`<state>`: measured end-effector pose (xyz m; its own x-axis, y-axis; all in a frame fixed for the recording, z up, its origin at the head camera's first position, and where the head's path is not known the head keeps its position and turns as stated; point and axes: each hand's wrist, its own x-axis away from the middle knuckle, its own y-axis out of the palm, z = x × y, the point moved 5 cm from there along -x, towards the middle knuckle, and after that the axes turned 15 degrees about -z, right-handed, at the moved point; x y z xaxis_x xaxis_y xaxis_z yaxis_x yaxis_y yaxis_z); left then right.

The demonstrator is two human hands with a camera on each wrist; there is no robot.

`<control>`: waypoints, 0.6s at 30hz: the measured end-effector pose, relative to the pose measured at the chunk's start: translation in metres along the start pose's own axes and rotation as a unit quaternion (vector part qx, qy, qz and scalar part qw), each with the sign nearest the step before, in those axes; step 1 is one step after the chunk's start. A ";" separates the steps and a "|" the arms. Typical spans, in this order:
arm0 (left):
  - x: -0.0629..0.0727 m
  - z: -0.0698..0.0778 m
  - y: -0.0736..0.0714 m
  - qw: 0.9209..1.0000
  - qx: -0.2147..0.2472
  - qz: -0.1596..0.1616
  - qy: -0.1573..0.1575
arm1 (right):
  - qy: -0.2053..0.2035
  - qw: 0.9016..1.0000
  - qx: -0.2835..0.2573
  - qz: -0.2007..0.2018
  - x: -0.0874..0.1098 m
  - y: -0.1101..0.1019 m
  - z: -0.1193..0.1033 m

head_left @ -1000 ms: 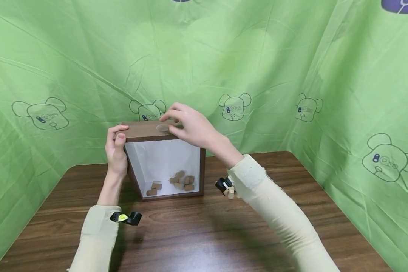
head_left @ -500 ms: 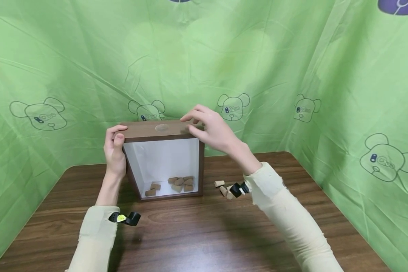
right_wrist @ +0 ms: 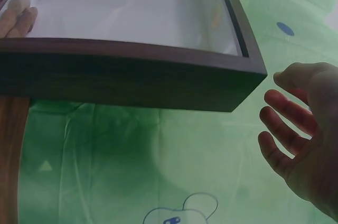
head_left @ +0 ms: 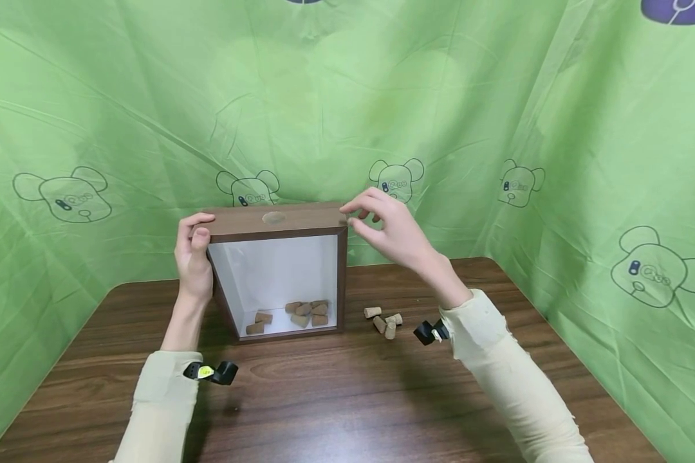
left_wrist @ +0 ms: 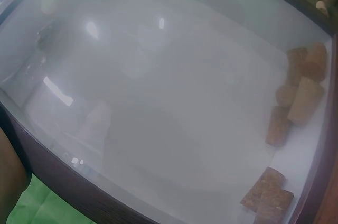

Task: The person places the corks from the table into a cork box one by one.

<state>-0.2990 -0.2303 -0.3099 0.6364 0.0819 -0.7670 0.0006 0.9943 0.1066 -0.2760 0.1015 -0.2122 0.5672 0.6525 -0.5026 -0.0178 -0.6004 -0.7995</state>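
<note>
A dark brown wooden box [head_left: 342, 286] with a clear front stands upright on the table, a round hole [head_left: 275, 217] in its top. My left hand [head_left: 195, 267] grips its upper left corner, thumb in front. Several corks [left_wrist: 306, 102] lie at the bottom inside, two of them apart on the left. My right hand [head_left: 398, 235] is beside the top right corner, thumb and fingers spread with nothing between them. The right wrist view shows this hand [right_wrist: 306, 123] just off the box's corner [right_wrist: 256, 68].
Several loose corks [head_left: 390, 330] lie in a small group on the wooden table [head_left: 301, 399], right of the box. Green cloth [head_left: 469, 96] with bear outlines hangs behind and at both sides.
My right hand has moved right, from beside the hole in the box's top to past its right corner. The loose corks on the table have come into view. My left hand keeps its grip.
</note>
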 end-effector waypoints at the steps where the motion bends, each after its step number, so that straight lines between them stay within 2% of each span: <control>1: 0.000 0.000 0.000 1.000 -0.001 0.000 0.000 | 0.001 1.000 -0.001 0.002 0.003 -0.001 0.001; 13: 0.000 0.000 -0.001 1.000 0.000 0.002 -0.003 | 0.036 0.999 -0.009 0.006 0.033 -0.002 0.020; 18: 0.000 0.000 0.000 1.000 -0.002 0.001 0.000 | 0.054 0.998 -0.009 -0.007 0.045 0.003 0.033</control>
<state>-0.2992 -0.2302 -0.3098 0.6372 0.0843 -0.7661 -0.0034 0.9943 0.1065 -0.2775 0.1443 -0.2479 0.6531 0.6079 -0.4516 0.0048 -0.5997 -0.8002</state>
